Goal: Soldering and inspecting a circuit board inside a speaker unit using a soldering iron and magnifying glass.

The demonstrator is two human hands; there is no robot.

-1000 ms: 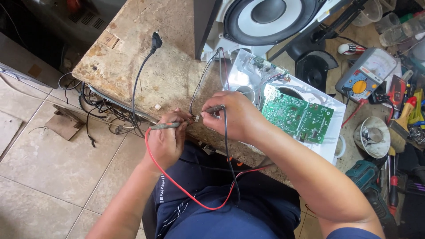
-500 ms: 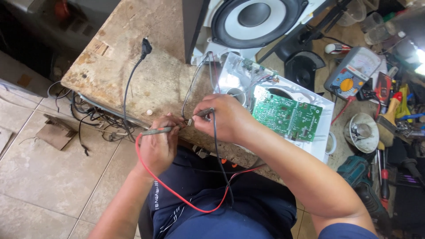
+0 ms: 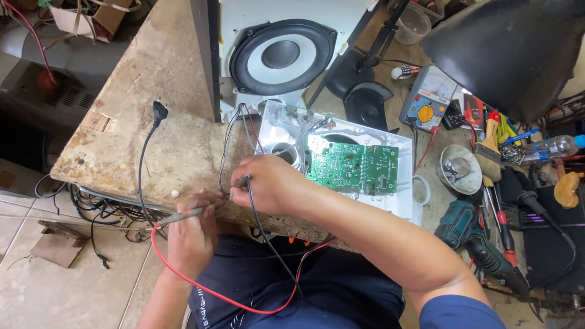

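My left hand (image 3: 192,234) grips a slim metal probe (image 3: 183,214) with a red lead (image 3: 201,287) that loops down over my lap. My right hand (image 3: 271,183) pinches a second probe (image 3: 245,181) with a black lead (image 3: 274,253). The two probe tips meet at a bunch of thin wires (image 3: 226,152) by the front edge of the stone worktop (image 3: 177,152). Those wires run up to a white speaker cabinet (image 3: 280,55). Just right of my right hand, a green circuit board (image 3: 353,166) lies on a white plastic panel (image 3: 402,201).
A black plug and cord (image 3: 159,111) lie on the worktop at the left. To the right are an analogue multimeter (image 3: 426,97), a cordless drill (image 3: 469,228), several hand tools (image 3: 496,131) and a black lamp shade (image 3: 512,49). Cables (image 3: 97,207) hang below the worktop's edge.
The view has swung, so the bench and my hands sit lower and further left. Both hands still hold their probes against the same wires.
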